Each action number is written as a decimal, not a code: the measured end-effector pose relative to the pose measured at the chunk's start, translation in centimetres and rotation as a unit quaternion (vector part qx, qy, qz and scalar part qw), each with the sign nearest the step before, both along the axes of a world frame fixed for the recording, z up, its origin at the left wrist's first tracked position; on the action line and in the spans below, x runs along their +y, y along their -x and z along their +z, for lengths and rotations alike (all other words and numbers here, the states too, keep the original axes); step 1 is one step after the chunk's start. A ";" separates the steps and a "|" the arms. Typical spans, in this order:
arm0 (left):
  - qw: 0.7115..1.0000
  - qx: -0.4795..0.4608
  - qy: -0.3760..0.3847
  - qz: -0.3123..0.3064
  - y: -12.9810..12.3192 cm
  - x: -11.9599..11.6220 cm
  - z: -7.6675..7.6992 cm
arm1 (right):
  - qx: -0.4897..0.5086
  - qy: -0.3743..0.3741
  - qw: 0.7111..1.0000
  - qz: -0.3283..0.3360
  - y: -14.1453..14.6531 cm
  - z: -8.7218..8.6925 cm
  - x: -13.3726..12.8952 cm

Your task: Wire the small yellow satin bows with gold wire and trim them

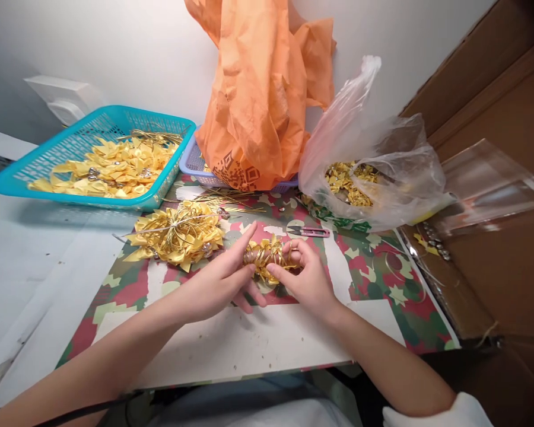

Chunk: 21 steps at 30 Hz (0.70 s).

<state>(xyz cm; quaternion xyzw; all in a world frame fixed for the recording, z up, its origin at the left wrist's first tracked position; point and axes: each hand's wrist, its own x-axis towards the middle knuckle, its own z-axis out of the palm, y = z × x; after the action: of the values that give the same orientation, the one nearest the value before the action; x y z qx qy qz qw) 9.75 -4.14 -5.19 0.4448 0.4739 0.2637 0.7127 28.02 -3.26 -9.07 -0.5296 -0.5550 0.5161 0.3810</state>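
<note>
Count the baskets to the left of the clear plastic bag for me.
2: the teal basket on the left, and the lavender basket beside it, partly covered by the orange bag. Another could be hidden behind that bag.

One head-worn camera looks forward and down at the patterned tabletop, probably from close above.

Left grip splayed, right grip curled, forearms bare.
</note>
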 end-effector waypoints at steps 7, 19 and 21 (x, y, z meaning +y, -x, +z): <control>0.995 0.052 -0.048 -0.064 1.1 1.0 1.8 | 0.109 0.032 0.993 -0.014 0.2 -0.1 0.0; 0.952 0.205 -0.132 -0.184 -0.6 5.6 6.7 | 0.141 0.072 0.987 0.025 -1.0 0.5 1.5; 0.943 0.238 -0.174 -0.157 -0.5 4.6 5.7 | 0.124 0.063 0.990 0.037 -0.9 0.3 1.5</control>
<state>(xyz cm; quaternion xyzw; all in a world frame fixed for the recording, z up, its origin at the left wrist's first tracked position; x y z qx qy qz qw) 10.21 0.49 0.50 0.6805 0.5006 0.1130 0.5231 28.97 -1.79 -8.80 -0.4635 -0.4887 0.6259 0.3933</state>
